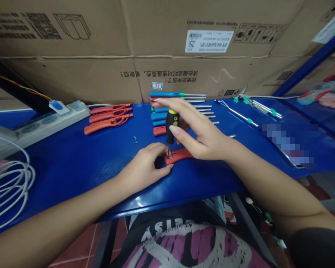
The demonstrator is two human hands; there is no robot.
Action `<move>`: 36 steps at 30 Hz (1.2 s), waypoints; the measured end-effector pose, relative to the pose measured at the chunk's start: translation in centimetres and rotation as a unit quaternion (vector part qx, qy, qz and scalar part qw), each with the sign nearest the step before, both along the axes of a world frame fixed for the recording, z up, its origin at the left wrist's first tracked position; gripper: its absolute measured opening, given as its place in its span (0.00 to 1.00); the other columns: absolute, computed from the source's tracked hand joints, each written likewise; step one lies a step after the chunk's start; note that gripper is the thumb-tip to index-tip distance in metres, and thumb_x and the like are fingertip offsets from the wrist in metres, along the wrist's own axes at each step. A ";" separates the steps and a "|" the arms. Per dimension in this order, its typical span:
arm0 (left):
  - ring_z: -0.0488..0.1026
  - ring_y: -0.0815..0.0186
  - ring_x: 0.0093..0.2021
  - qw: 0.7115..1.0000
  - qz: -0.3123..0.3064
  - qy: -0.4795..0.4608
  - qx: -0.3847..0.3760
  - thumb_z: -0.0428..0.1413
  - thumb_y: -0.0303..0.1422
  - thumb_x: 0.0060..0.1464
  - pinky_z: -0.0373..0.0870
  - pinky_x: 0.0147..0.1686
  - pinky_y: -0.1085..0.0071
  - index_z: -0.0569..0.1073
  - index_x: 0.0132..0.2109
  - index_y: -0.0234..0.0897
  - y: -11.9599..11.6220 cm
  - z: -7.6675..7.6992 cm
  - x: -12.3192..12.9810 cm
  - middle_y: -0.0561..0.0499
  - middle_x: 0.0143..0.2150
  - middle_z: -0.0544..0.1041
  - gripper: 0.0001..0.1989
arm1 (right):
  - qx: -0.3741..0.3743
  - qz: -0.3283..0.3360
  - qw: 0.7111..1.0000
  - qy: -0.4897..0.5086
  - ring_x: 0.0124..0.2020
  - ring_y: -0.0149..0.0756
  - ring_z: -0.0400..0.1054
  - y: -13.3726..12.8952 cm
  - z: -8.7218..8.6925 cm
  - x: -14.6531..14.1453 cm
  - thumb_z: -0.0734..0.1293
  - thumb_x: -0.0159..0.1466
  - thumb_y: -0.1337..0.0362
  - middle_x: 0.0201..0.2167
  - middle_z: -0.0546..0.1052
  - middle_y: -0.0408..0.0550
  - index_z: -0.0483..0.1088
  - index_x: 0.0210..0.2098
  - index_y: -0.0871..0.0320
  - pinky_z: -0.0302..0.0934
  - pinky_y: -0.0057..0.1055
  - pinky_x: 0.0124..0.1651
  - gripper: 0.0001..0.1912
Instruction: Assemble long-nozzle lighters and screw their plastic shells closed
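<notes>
My right hand (202, 134) is closed round a black and yellow screwdriver (170, 128), held upright with its tip on the end of a red lighter handle (178, 155). Thumb and forefinger of my left hand (145, 163) pinch that same end flat against the blue table (108, 197). Beyond my right hand lies a row of blue and red lighters (158, 116) with metal rods pointing right. Several red and orange handle shells (110, 113) rest to the left of the row. Two tiny metal pieces (135, 140) lie between the shells and my left hand.
A power strip (30, 126) and coiled white cable (9, 186) are on the left. Metal rods with green parts (265, 108) and a phone (287, 147) lie at the right. Cardboard (156, 41) stands along the back.
</notes>
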State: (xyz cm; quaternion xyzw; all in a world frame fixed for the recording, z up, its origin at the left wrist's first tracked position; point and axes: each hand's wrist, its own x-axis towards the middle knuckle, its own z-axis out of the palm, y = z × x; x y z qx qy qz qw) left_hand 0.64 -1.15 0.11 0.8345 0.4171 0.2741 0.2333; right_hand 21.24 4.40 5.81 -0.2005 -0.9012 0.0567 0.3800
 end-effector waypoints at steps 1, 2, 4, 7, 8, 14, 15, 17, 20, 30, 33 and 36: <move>0.75 0.62 0.41 1.000 -0.001 0.001 0.000 0.62 0.27 0.56 0.71 0.44 0.65 0.71 0.40 0.38 0.0 0.0 0.0 0.52 0.40 0.76 0.07 | -0.013 0.014 1.000 0.001 0.55 0.40 0.72 0.0 0.0 0.0 0.59 0.74 0.56 0.58 0.74 0.51 0.61 0.66 0.54 0.72 0.40 0.54 0.23; 0.75 0.62 0.41 1.000 -0.001 0.003 0.000 0.62 0.27 0.56 0.71 0.44 0.65 0.71 0.40 0.38 0.0 0.0 0.0 0.52 0.40 0.77 0.07 | -0.013 0.021 1.000 0.007 0.52 0.39 0.74 0.0 0.0 0.1 0.60 0.73 0.56 0.56 0.76 0.50 0.63 0.65 0.54 0.72 0.39 0.53 0.23; 0.76 0.61 0.42 1.000 0.002 0.005 0.001 0.62 0.28 0.56 0.71 0.45 0.64 0.72 0.41 0.38 0.0 0.0 0.0 0.51 0.40 0.77 0.07 | 0.021 0.016 0.999 0.024 0.48 0.39 0.75 0.0 0.0 0.2 0.66 0.70 0.53 0.49 0.79 0.49 0.68 0.61 0.56 0.73 0.37 0.51 0.23; 0.76 0.60 0.42 1.000 0.002 0.008 0.002 0.61 0.28 0.57 0.72 0.44 0.64 0.72 0.41 0.38 0.0 -0.1 0.0 0.50 0.40 0.78 0.06 | 0.043 0.011 0.999 0.031 0.49 0.40 0.75 -0.3 0.1 0.1 0.64 0.71 0.53 0.51 0.79 0.51 0.68 0.62 0.57 0.73 0.37 0.50 0.24; 0.76 0.60 0.42 1.000 -0.001 0.007 0.003 0.61 0.27 0.57 0.71 0.44 0.64 0.72 0.41 0.38 0.0 -0.1 0.0 0.51 0.39 0.77 0.06 | 0.025 0.015 0.999 0.027 0.49 0.38 0.75 -0.4 0.2 0.1 0.61 0.73 0.55 0.53 0.78 0.51 0.66 0.64 0.57 0.73 0.37 0.50 0.23; 0.76 0.62 0.41 1.000 0.000 -0.003 0.012 0.63 0.28 0.56 0.71 0.43 0.65 0.72 0.41 0.37 0.1 -0.2 0.1 0.52 0.39 0.78 0.07 | 0.086 0.025 0.993 0.074 0.41 0.33 0.76 -0.5 0.2 0.1 0.65 0.71 0.57 0.42 0.81 0.48 0.73 0.57 0.60 0.72 0.34 0.49 0.20; 0.76 0.62 0.41 1.000 0.000 -0.001 0.014 0.63 0.28 0.56 0.71 0.43 0.65 0.72 0.41 0.37 0.1 -0.1 0.1 0.52 0.39 0.78 0.07 | 0.099 0.022 0.992 0.075 0.43 0.34 0.76 -0.4 0.2 0.1 0.65 0.71 0.58 0.43 0.81 0.49 0.73 0.57 0.61 0.72 0.35 0.51 0.19; 0.75 0.62 0.40 1.000 -0.005 0.000 0.019 0.62 0.28 0.56 0.71 0.43 0.66 0.72 0.40 0.37 0.1 -0.1 0.0 0.52 0.38 0.77 0.06 | 0.077 0.025 0.995 0.057 0.47 0.34 0.75 -0.5 0.4 0.1 0.59 0.74 0.62 0.48 0.80 0.50 0.70 0.61 0.60 0.71 0.37 0.53 0.20; 0.75 0.63 0.40 1.000 -0.011 -0.001 0.024 0.62 0.27 0.57 0.71 0.43 0.67 0.72 0.39 0.38 0.1 -0.1 0.0 0.53 0.37 0.77 0.06 | 0.048 0.038 0.997 0.045 0.45 0.31 0.76 -0.7 0.7 0.3 0.55 0.75 0.66 0.47 0.80 0.49 0.69 0.61 0.60 0.71 0.34 0.51 0.20; 0.75 0.63 0.40 1.000 -0.015 -0.002 0.021 0.62 0.26 0.56 0.70 0.43 0.68 0.71 0.39 0.38 0.1 -0.1 0.0 0.53 0.37 0.77 0.07 | 0.064 0.026 0.996 0.053 0.46 0.34 0.75 -0.4 0.4 0.2 0.58 0.75 0.59 0.44 0.80 0.49 0.71 0.58 0.60 0.72 0.35 0.51 0.19; 0.75 0.63 0.41 1.000 -0.017 -0.004 0.016 0.62 0.26 0.57 0.70 0.44 0.68 0.71 0.40 0.38 0.1 -0.1 0.0 0.53 0.39 0.77 0.06 | 0.108 0.003 0.991 0.075 0.43 0.34 0.76 -0.3 0.4 0.3 0.64 0.71 0.56 0.41 0.80 0.49 0.75 0.53 0.60 0.72 0.35 0.49 0.17; 0.74 0.63 0.41 1.000 -0.020 -0.002 0.018 0.61 0.26 0.57 0.70 0.43 0.68 0.72 0.40 0.38 0.1 -0.1 0.0 0.53 0.38 0.77 0.06 | 0.055 0.022 0.996 0.062 0.44 0.33 0.75 -0.4 0.5 0.2 0.56 0.75 0.60 0.47 0.79 0.50 0.71 0.59 0.59 0.72 0.35 0.49 0.19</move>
